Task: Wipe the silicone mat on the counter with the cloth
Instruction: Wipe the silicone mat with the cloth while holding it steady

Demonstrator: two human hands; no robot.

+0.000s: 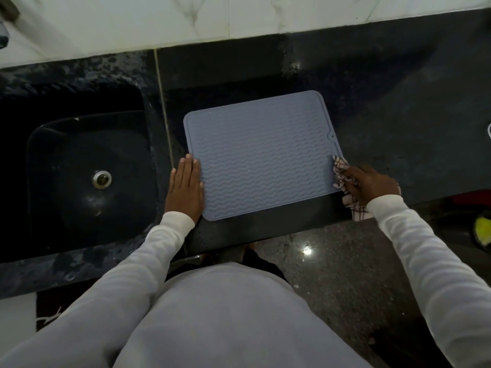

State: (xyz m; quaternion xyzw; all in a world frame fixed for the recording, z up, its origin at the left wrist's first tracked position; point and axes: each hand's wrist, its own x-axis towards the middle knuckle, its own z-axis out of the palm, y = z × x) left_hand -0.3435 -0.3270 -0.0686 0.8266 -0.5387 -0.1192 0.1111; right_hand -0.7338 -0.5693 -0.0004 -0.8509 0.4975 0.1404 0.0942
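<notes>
- The grey silicone mat (261,155) lay flat on the dark bench (398,102), just right of the sink (79,168).
- The left hand (185,188) pressed flat, fingers straight, on the mat's left edge.
- The right hand (370,185) had its grip curled round a bunched checked cloth (341,172) at the mat's right edge.

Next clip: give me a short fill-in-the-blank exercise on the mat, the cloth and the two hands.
1. The left hand lies flat on the ____ edge of the silicone mat.
2. The checked cloth is bunched in the grip of the ____ hand.
3. The mat's surface carries a ____ ridge pattern.
4. Left of the mat, sunk into the dark counter, is a ____.

Missing words: left; right; wavy; sink
</notes>
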